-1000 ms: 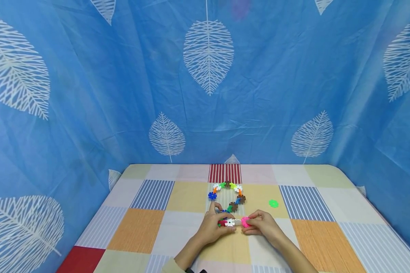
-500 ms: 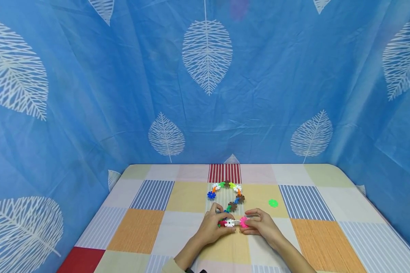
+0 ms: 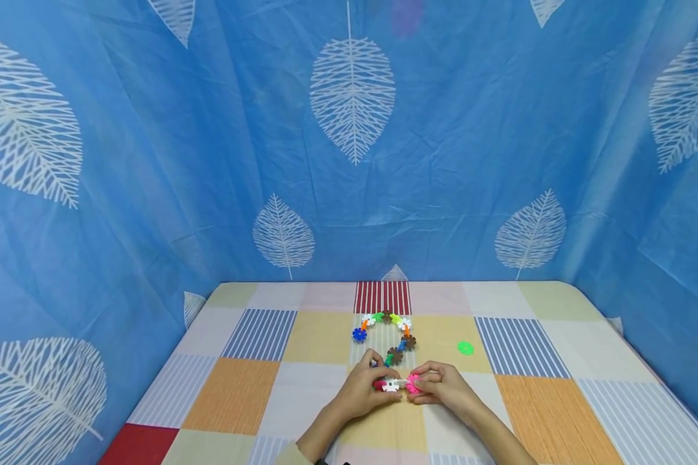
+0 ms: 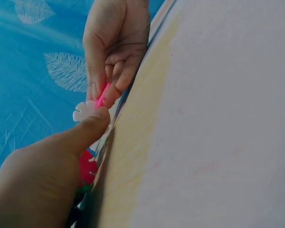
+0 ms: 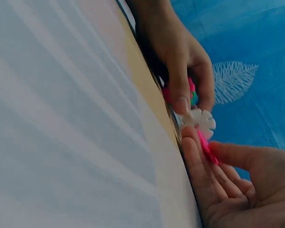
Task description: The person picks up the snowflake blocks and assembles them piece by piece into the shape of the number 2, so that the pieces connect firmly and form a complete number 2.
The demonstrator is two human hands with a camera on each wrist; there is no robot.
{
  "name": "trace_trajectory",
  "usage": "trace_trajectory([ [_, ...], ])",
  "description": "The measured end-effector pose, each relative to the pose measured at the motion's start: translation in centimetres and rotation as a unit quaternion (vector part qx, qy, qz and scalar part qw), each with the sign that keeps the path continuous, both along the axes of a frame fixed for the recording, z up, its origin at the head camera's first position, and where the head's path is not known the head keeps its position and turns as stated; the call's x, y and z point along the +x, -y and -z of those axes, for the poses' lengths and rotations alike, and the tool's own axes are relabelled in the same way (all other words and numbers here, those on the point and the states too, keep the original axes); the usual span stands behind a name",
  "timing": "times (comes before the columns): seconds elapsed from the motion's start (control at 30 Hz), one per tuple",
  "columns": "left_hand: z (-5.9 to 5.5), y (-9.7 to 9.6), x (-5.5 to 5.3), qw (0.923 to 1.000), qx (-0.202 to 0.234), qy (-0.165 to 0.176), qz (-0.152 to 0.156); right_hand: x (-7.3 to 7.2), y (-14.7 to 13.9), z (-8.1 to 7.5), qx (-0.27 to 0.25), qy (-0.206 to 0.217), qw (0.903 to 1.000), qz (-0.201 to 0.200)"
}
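A chain of interlocking flower-shaped plastic discs curves over the tablecloth, with a brown disc (image 3: 395, 355) in its bend. My left hand (image 3: 360, 391) grips the chain's near end between thumb and fingers, around a white disc (image 3: 390, 385) and a red disc (image 4: 88, 170). Another white disc (image 5: 198, 122) stands on edge beyond it. My right hand (image 3: 446, 389) pinches a pink disc (image 3: 413, 383) between thumb and fingers. In the right wrist view the pink disc (image 5: 207, 148) meets the rim of that upright white disc. My left fingers hide part of the chain.
A loose bright green disc (image 3: 465, 348) lies on the patchwork tablecloth (image 3: 535, 407), to the right of the chain. At the chain's far end is a blue disc (image 3: 359, 334). Blue curtains (image 3: 442, 161) with white leaf prints enclose the table.
My right hand has shifted slightly left with the pink disc, bringing it closer to the white discs. My left hand keeps its grip almost in place. The green disc lies where it was.
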State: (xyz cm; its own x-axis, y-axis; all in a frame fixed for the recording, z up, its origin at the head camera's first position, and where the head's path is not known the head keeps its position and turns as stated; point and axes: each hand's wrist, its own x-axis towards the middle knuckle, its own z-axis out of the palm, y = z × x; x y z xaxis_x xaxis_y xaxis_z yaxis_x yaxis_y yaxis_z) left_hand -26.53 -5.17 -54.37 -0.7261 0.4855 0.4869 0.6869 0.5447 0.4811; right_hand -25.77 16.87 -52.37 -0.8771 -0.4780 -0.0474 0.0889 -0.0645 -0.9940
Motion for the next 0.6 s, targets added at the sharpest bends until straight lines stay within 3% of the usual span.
trace_trajectory([
  [0.13, -0.1, 0.1, 0.1, 0.9986, -0.025, -0.021, -0.042, -0.8, -0.9, -0.4, 0.079, -0.054, 0.9955, -0.002],
  [0.2, -0.3, 0.1, 0.1, 0.9969, -0.035, -0.034, -0.062, -1.1, -1.6, -0.7, 0.14, -0.091, 0.9852, 0.04],
  [0.23, -0.3, 0.1, 0.2, 0.9961, -0.038, -0.041, -0.068, -1.3, -1.9, -0.8, 0.175, -0.112, 0.9756, 0.071],
  [0.3, -0.3, 0.1, 0.2, 0.9949, -0.043, -0.049, -0.077, -1.6, -2.8, -0.9, 0.25, -0.16, 0.9438, 0.146],
  [0.37, -0.3, 0.2, 0.2, 0.9939, -0.045, -0.059, -0.082, -2.0, -3.9, -0.9, 0.311, -0.199, 0.9037, 0.216],
  [0.47, -0.3, 0.1, 0.0, 0.9915, -0.045, -0.083, -0.09, -2.6, -5.6, -0.4, 0.366, -0.251, 0.8538, 0.271],
  [0.6, 0.0, -0.2, -0.2, 0.99, -0.032, -0.109, -0.083, -3.2, -7.1, 0.7, 0.402, -0.299, 0.8213, 0.273],
])
